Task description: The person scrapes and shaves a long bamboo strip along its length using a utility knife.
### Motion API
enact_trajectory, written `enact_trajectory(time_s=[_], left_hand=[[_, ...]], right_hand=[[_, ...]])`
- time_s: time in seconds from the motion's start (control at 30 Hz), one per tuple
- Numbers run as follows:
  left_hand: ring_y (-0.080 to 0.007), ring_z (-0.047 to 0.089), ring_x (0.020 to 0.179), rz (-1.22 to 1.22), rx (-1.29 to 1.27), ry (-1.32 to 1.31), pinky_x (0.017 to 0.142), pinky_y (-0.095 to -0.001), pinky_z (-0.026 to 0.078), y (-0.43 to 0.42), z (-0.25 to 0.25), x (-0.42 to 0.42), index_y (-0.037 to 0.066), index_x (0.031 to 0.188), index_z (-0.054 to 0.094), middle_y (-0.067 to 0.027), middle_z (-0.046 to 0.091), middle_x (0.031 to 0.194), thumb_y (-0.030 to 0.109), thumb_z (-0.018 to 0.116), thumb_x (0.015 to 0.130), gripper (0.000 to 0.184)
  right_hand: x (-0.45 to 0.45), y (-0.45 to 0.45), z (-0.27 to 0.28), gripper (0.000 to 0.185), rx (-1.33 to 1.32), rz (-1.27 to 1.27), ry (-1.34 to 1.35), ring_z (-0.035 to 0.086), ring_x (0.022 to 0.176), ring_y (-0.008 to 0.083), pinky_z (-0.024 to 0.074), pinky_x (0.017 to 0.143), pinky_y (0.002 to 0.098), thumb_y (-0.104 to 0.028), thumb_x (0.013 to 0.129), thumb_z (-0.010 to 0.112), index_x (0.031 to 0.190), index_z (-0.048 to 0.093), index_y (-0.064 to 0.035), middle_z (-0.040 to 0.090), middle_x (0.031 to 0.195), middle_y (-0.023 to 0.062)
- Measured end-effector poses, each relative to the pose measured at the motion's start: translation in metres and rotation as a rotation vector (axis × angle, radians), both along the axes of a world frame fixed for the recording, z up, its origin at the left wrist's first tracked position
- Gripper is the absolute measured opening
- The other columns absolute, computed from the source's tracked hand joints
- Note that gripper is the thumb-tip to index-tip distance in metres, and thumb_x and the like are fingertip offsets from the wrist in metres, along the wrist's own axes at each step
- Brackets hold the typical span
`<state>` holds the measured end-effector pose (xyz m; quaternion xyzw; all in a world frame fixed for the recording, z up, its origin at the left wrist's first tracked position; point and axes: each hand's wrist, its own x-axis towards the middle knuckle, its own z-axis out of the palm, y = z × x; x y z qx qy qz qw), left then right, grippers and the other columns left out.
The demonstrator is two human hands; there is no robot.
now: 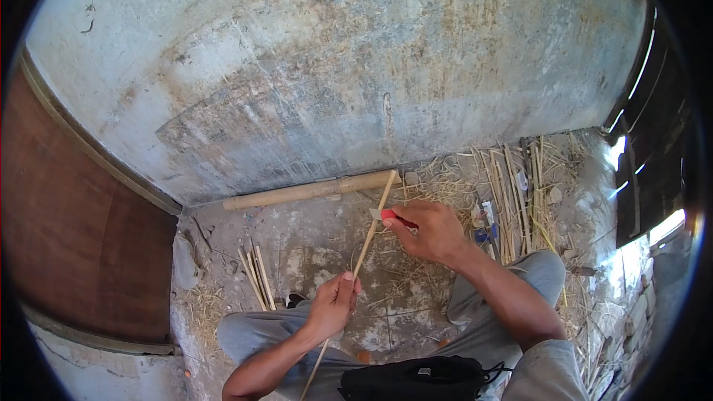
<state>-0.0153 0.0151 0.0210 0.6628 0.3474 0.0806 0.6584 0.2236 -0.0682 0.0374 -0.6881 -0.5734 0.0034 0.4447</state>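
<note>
The stick (364, 248) slants from near left to far right, the left hand (334, 306) closed around its middle; right of its far end, the right hand (429, 232) grips a red knife (388, 214), blade overlapping the stick.

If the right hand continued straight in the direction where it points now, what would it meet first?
Most likely the long, thin, pale-tan stick: the right hand holds a red-handled metal knife whose blade overlaps it in view, though depth is unclear.
</note>
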Motion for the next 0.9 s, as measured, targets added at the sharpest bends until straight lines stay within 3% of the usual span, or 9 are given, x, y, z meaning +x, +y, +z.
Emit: enact_trajectory(time_s=[0.3, 0.37, 0.43, 0.53, 0.6, 0.67, 0.73, 0.9], left_hand=[[-0.0055, 0.035, 0.049, 0.03, -0.05, 0.004, 0.045, -0.0243, 0.03, -0.01, 0.0, -0.002, 0.005, 0.086, 0.052, 0.004, 0.039, 0.058, 0.041, 0.038, 0.108, 0.044], [-0.0049, 0.039, 0.05, 0.002, -0.002, 0.046, 0.046, -0.0243, 0.031, -0.014, 0.002, -0.005, 0.005, 0.085, 0.054, 0.0036, 0.042, 0.058, 0.039, 0.04, 0.107, 0.043], [-0.0047, 0.04, 0.05, -0.026, 0.053, 0.011, 0.046, -0.0243, 0.031, -0.02, 0.01, -0.009, 0.004, 0.085, 0.054, 0.0034, 0.043, 0.058, 0.038, 0.041, 0.107, 0.043], [-0.0048, 0.04, 0.047, -0.022, 0.224, -0.031, 0.044, -0.0242, 0.032, -0.004, 0.007, -0.01, 0.004, 0.086, 0.055, 0.003, 0.043, 0.056, 0.037, 0.044, 0.107, 0.04], [-0.005, 0.04, 0.045, 0.024, 0.325, -0.032, 0.043, -0.0241, 0.032, 0.003, 0.0, -0.012, 0.004, 0.086, 0.055, 0.0027, 0.043, 0.056, 0.036, 0.045, 0.106, 0.039], [-0.0056, 0.041, 0.041, 0.052, 0.17, -0.066, 0.039, -0.0241, 0.033, 0.005, 0.004, -0.006, 0.003, 0.088, 0.055, 0.0011, 0.047, 0.056, 0.033, 0.048, 0.106, 0.036], [-0.0048, 0.042, 0.044, 0.05, 0.105, -0.062, 0.041, -0.0239, 0.033, 0.0, 0.021, -0.003, 0.003, 0.089, 0.055, 0.0018, 0.047, 0.058, 0.032, 0.05, 0.105, 0.033], [-0.005, 0.044, 0.042, 0.056, 0.018, -0.061, 0.039, -0.0238, 0.034, 0.002, 0.021, -0.002, 0.004, 0.091, 0.056, 0.0019, 0.05, 0.059, 0.031, 0.053, 0.104, 0.03]], right_hand=[[0.016, 0.005, -0.003, 0.025, -0.12, -0.11, -0.016, 0.067, 0.066, 0.0328, 0.0539, 0.06, 0.0437, -0.032, 0.09, 0.068, 0.096, 0.075, -0.0085, 0.069, 0.08, 0.0121], [0.035, 0.009, -0.007, 0.026, -0.065, -0.284, 0.052, 0.068, 0.07, 0.0337, 0.0555, 0.064, 0.0437, -0.032, 0.091, 0.067, 0.097, 0.076, -0.0088, 0.07, 0.081, 0.0158], [0.072, 0.004, 0.001, 0.028, -0.308, -0.485, 0.038, 0.068, 0.071, 0.0351, 0.0551, 0.065, 0.0433, -0.034, 0.091, 0.066, 0.098, 0.075, -0.0078, 0.069, 0.077, 0.0176], [0.08, 0.002, 0.009, 0.031, -0.199, -0.604, 0.173, 0.068, 0.071, 0.0368, 0.0539, 0.066, 0.0448, -0.035, 0.091, 0.065, 0.1, 0.075, -0.0072, 0.068, 0.072, 0.0177], [0.061, 0.003, 0.018, 0.031, -0.191, -0.557, 0.247, 0.067, 0.072, 0.0372, 0.0532, 0.066, 0.0458, -0.036, 0.091, 0.065, 0.099, 0.075, -0.0074, 0.067, 0.073, 0.0183], [0.043, 0.003, 0.019, 0.031, -0.196, -0.509, 0.322, 0.067, 0.072, 0.0377, 0.0525, 0.067, 0.0467, -0.036, 0.091, 0.066, 0.098, 0.075, -0.0076, 0.067, 0.073, 0.0189], [0.036, 0.005, 0.011, 0.03, -0.247, -0.364, 0.129, 0.068, 0.071, 0.0368, 0.0528, 0.067, 0.0469, -0.035, 0.09, 0.067, 0.099, 0.074, -0.0073, 0.068, 0.075, 0.0184], [0.041, 0.013, -0.021, 0.03, -0.297, -0.337, -0.124, 0.068, 0.07, 0.0373, 0.0542, 0.064, 0.0484, -0.032, 0.088, 0.069, 0.103, 0.068, -0.0059, 0.065, 0.09, 0.0149]])
